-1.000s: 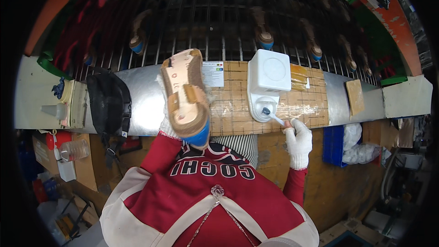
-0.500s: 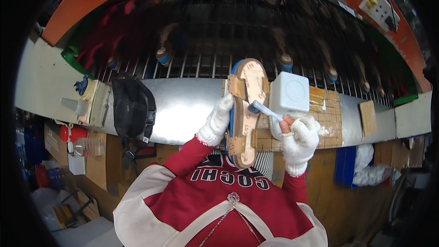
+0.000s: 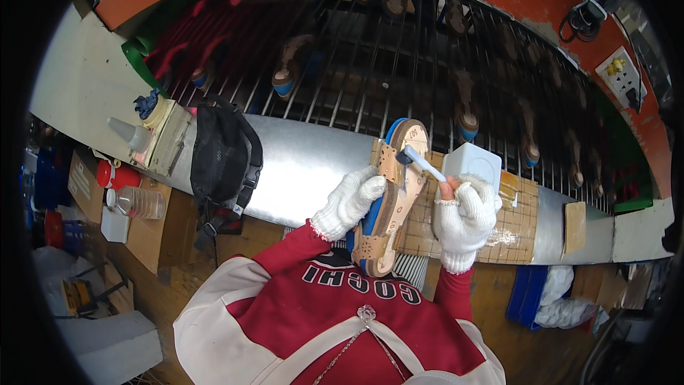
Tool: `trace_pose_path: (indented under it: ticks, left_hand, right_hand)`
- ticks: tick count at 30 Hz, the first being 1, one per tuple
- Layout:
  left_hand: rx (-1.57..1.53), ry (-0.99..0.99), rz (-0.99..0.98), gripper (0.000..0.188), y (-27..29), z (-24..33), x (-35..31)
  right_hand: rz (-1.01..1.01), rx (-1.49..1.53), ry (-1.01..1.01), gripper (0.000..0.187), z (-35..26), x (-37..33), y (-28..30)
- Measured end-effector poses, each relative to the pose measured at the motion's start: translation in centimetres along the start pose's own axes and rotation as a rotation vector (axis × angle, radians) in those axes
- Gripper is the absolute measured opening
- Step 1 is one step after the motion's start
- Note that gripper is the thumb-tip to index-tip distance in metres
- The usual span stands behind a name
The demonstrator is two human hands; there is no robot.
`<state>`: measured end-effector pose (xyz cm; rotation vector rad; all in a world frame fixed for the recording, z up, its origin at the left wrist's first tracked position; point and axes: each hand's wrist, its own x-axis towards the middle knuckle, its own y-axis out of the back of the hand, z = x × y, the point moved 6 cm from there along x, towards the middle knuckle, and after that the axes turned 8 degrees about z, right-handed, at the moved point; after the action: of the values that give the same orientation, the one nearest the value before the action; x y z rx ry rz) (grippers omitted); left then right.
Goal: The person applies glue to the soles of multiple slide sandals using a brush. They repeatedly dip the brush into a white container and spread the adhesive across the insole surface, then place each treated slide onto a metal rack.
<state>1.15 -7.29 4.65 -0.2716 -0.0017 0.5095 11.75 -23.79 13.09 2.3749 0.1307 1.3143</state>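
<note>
A sandal (image 3: 393, 222) on a blue shoe last lies sole side up, with a pale insole and tan perforated straps folded over its edges. My left hand (image 3: 349, 203), in a white knitted glove, grips it along its left side. My right hand (image 3: 467, 221), in a similar glove with bare fingertips showing, pinches the pale handle of a small brush (image 3: 426, 165). The brush's dark bristles touch the sandal near its far end, beside a strap. Just beyond my right hand stands a white plastic container (image 3: 474, 162).
Ahead, a roller conveyor (image 3: 335, 107) carries several sandals on blue lasts. A taped cardboard sheet (image 3: 516, 232) covers part of the metal bench (image 3: 292, 164). At left lie a black waist bag (image 3: 224, 160) and a squeeze bottle (image 3: 128, 132); a blue crate (image 3: 528, 296) sits below at right.
The brush has moved from the middle of the sole toward its far end. The whole view has turned somewhat, and the sandal now tilts further to the right. Both hands keep their grips.
</note>
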Motion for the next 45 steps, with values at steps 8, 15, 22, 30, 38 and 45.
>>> trace_pose_path:
  ticks: [8, 15, 22, 30, 38, 45]
  left_hand:
    - [-0.027, -0.011, -0.017, 0.092, 0.4, 0.3, 0.4]
    - [-0.117, 0.111, -0.071, 0.084, 0.6, -0.5, 1.5]
    - [-0.354, 0.114, -0.036, 0.078, -0.9, 0.0, 3.6]
    - [-0.293, 0.142, 0.013, 0.070, -0.7, 0.2, 3.0]
    - [-0.220, 0.156, -0.025, 0.076, -0.6, 0.2, 1.9]
    - [-0.229, 0.140, 0.015, 0.079, -0.3, 0.5, 2.7]
  right_hand:
    - [-0.058, 0.110, -0.058, 0.019, 0.5, 0.8, -0.7]
    - [-0.150, 0.143, -0.026, 0.017, 0.8, 0.2, -0.1]
    - [-0.086, 0.157, -0.107, 0.014, 1.3, 0.5, 0.8]
    - [-0.077, 0.111, -0.072, 0.017, -0.3, 0.3, 1.1]
    - [0.010, 0.010, 0.089, 0.019, -1.2, 1.4, 1.2]
    - [-0.079, 0.048, 0.053, 0.019, -0.7, -0.8, 1.1]
